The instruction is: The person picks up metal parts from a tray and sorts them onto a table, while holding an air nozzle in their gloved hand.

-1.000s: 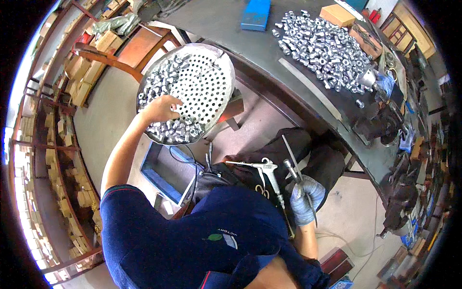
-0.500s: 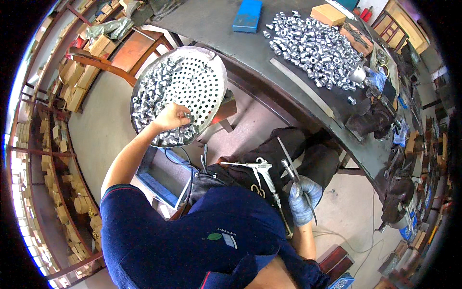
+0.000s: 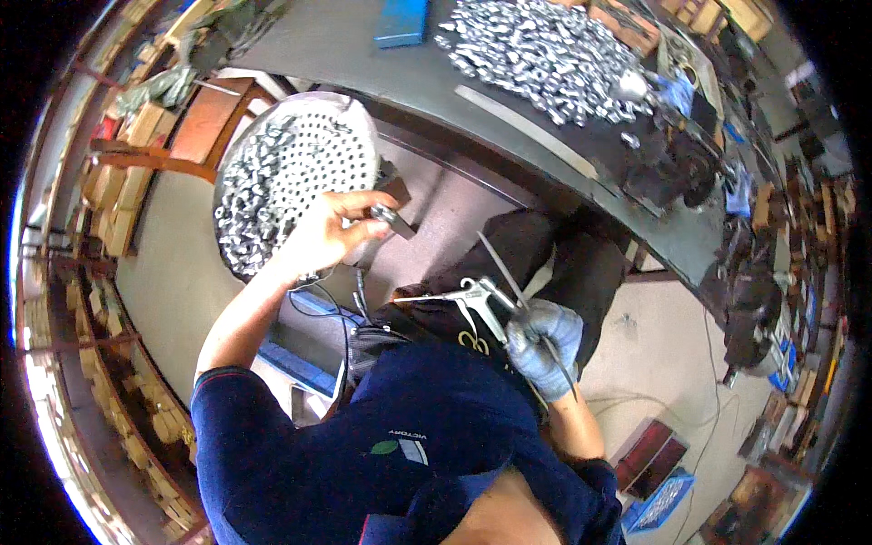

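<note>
Over the near right rim of a round perforated metal pan [image 3: 329,150], my bare left hand [image 3: 331,232] pinches a small metal fitting [image 3: 386,215] between thumb and fingers. Similar fittings [image 3: 243,204] are heaped along the pan's left side. My right hand [image 3: 545,341], in a grey-blue glove, is closed around a slender pointed metal tool [image 3: 500,263], its tip slanting up and left. A silvery piece shows beside that hand, too blurred to make out. An air blow gun [image 3: 483,315] lies across my lap, just left of the glove.
A dark workbench [image 3: 427,77] runs across the far side, bearing a big pile of metal fittings [image 3: 545,54], a flat metal strip [image 3: 527,130], a blue box [image 3: 401,22] and a vise [image 3: 677,168]. A wooden chair [image 3: 204,123] stands left, near loaded shelves. A blue crate [image 3: 661,504] sits at lower right.
My left hand has lifted out of the pan and moved right with a fitting in its fingers. The gloved right hand has shifted slightly left with the pointed tool. The whole view has shifted.
</note>
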Demonstrator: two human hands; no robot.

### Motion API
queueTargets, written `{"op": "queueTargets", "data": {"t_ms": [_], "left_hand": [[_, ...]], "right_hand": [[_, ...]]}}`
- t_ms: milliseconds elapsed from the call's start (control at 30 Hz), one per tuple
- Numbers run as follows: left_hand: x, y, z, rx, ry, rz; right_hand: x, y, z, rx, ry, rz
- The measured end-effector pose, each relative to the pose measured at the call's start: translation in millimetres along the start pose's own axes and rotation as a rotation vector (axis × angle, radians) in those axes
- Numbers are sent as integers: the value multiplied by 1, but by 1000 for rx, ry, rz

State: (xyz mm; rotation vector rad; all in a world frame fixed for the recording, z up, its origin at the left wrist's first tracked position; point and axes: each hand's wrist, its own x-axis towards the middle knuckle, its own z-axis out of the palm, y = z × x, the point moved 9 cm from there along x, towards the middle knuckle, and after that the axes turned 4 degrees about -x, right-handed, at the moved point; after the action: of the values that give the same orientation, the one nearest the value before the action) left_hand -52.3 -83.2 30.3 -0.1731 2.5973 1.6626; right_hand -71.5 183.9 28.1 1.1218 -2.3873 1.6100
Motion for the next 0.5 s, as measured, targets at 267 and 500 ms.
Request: {"op": "queueTargets", "data": {"t_ms": [267,500], "left_hand": [[15,46,89,117,-186,338],[8,68,110,444,-162,546]], "right_hand": [[16,-12,1,-99,12,-30],[16,-6,14,-175,-64,-14]]}}
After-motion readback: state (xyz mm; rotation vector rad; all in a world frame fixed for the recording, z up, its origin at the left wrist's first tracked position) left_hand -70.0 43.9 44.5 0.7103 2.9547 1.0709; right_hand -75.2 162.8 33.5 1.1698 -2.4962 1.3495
